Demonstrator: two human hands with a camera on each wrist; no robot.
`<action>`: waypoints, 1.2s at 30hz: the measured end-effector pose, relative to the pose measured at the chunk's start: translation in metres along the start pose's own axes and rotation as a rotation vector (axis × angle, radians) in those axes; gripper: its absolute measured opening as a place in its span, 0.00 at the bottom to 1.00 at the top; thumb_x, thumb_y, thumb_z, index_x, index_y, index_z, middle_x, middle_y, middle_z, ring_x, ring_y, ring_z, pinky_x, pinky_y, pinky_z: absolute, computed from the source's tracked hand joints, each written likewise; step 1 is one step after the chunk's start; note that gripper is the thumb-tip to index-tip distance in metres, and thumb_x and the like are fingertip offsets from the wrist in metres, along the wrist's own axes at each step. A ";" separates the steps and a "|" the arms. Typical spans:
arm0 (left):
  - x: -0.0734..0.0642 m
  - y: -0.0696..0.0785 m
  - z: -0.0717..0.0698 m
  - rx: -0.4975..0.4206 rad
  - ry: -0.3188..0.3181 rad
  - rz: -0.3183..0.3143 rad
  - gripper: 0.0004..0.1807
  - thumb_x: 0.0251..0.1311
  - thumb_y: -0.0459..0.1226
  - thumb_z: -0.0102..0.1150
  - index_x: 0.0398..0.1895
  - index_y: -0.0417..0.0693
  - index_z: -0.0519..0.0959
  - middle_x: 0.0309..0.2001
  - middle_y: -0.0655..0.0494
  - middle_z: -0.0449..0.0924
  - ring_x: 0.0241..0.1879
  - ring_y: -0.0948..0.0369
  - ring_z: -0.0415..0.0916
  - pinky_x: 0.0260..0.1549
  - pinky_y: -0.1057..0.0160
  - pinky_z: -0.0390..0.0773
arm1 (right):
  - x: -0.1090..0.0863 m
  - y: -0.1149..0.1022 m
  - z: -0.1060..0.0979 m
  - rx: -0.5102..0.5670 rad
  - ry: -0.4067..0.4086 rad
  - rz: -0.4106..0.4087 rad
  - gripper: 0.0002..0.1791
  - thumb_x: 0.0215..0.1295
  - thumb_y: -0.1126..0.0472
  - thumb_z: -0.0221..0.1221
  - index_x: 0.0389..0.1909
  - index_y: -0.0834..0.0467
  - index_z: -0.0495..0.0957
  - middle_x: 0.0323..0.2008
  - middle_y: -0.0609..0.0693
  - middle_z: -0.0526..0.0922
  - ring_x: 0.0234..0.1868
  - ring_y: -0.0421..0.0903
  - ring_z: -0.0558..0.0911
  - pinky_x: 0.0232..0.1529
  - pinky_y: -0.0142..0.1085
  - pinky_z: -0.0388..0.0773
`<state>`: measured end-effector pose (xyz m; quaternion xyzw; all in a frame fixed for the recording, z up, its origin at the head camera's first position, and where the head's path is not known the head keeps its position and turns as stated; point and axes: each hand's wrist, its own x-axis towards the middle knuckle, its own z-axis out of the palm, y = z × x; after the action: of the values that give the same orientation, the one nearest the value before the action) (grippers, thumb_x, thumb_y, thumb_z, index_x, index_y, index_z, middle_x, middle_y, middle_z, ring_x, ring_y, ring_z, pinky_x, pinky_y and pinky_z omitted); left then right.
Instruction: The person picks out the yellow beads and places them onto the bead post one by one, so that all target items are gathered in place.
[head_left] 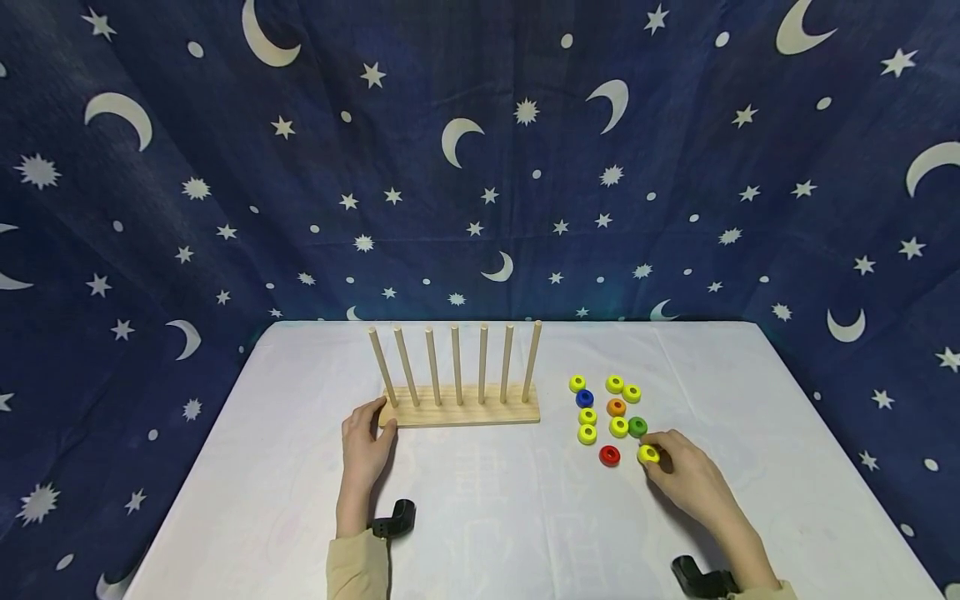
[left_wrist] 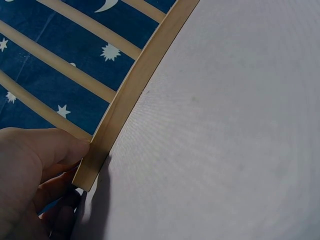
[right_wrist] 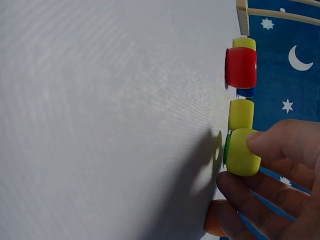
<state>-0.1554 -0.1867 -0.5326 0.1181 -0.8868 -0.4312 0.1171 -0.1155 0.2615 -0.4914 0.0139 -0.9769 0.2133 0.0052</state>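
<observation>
My left hand (head_left: 364,448) grips the left end of a wooden peg rack (head_left: 465,416), thumb on the front edge and fingers round behind the end. Several bare upright pegs (head_left: 456,367) stand in a row along its base. In the right wrist view, my right hand (right_wrist: 295,175) pinches a yellow ring (right_wrist: 243,155) between thumb and fingers, close over the tabletop. Beside that hand lie a green ring (head_left: 637,427) and, to the left, a red ring (head_left: 610,456). The left wrist view shows my thumb against the rack's base (left_wrist: 125,95).
Right of the rack lie loose rings: several yellow ones (head_left: 587,434), a blue ring (head_left: 585,398) and an orange ring (head_left: 617,407). They rest on a white-covered table (head_left: 480,517). A dark blue curtain (head_left: 420,150) with moons and stars hangs behind.
</observation>
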 end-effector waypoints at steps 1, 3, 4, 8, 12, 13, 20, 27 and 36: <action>0.000 0.000 0.000 0.001 0.001 0.000 0.25 0.61 0.34 0.58 0.62 0.38 0.72 0.62 0.39 0.71 0.65 0.44 0.58 0.65 0.41 0.59 | -0.001 0.000 0.000 0.005 0.007 -0.002 0.16 0.54 0.62 0.65 0.45 0.59 0.80 0.39 0.52 0.82 0.36 0.45 0.78 0.36 0.42 0.77; 0.000 0.000 0.000 0.005 0.000 -0.001 0.25 0.61 0.34 0.58 0.62 0.38 0.72 0.62 0.39 0.71 0.65 0.44 0.58 0.65 0.41 0.59 | -0.002 0.000 -0.001 0.014 0.021 -0.009 0.16 0.54 0.62 0.65 0.45 0.60 0.80 0.38 0.52 0.82 0.36 0.46 0.79 0.36 0.43 0.78; 0.000 0.000 0.001 0.006 0.001 -0.001 0.25 0.61 0.34 0.58 0.62 0.38 0.72 0.62 0.39 0.71 0.65 0.44 0.58 0.65 0.41 0.60 | -0.002 0.000 -0.001 0.019 0.027 -0.012 0.17 0.54 0.63 0.65 0.45 0.60 0.80 0.38 0.51 0.82 0.36 0.46 0.79 0.36 0.43 0.78; 0.000 0.000 0.002 0.009 0.012 0.003 0.25 0.61 0.35 0.58 0.61 0.38 0.72 0.61 0.39 0.71 0.65 0.44 0.59 0.65 0.41 0.60 | -0.004 -0.001 -0.002 0.034 0.045 -0.023 0.17 0.53 0.63 0.65 0.46 0.60 0.80 0.36 0.50 0.81 0.35 0.46 0.78 0.35 0.40 0.76; 0.000 0.000 0.002 0.012 0.015 0.004 0.25 0.61 0.35 0.58 0.61 0.39 0.72 0.61 0.40 0.71 0.65 0.44 0.59 0.65 0.41 0.60 | -0.004 -0.002 -0.003 0.045 0.049 -0.023 0.17 0.53 0.63 0.64 0.46 0.60 0.80 0.37 0.51 0.81 0.36 0.47 0.79 0.36 0.42 0.76; 0.000 0.000 0.002 0.015 0.013 0.002 0.25 0.61 0.35 0.58 0.61 0.39 0.72 0.61 0.40 0.71 0.65 0.44 0.59 0.65 0.41 0.60 | -0.004 -0.003 -0.003 0.049 0.046 -0.020 0.17 0.54 0.63 0.64 0.46 0.61 0.80 0.38 0.52 0.81 0.37 0.48 0.79 0.37 0.42 0.77; 0.001 0.000 0.001 0.014 0.003 0.006 0.24 0.61 0.34 0.58 0.62 0.39 0.72 0.62 0.39 0.71 0.65 0.44 0.58 0.65 0.42 0.59 | -0.002 -0.007 -0.002 0.088 0.041 0.000 0.18 0.55 0.63 0.63 0.48 0.60 0.79 0.42 0.54 0.81 0.41 0.50 0.80 0.41 0.48 0.79; 0.001 0.000 0.001 0.012 0.003 0.009 0.24 0.61 0.34 0.58 0.61 0.39 0.72 0.62 0.39 0.71 0.65 0.44 0.59 0.65 0.42 0.60 | -0.002 -0.008 -0.002 0.125 0.067 -0.014 0.18 0.56 0.62 0.63 0.49 0.60 0.78 0.45 0.56 0.80 0.44 0.53 0.82 0.44 0.50 0.80; 0.000 0.000 -0.001 0.011 0.002 0.010 0.25 0.61 0.35 0.58 0.62 0.38 0.72 0.62 0.39 0.71 0.65 0.44 0.58 0.65 0.42 0.59 | -0.003 -0.015 -0.003 0.137 0.104 -0.020 0.18 0.57 0.62 0.63 0.50 0.59 0.78 0.46 0.55 0.80 0.43 0.52 0.81 0.45 0.49 0.81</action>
<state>-0.1557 -0.1870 -0.5319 0.1147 -0.8897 -0.4255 0.1194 -0.1123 0.2497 -0.4824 0.0131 -0.9582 0.2802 0.0573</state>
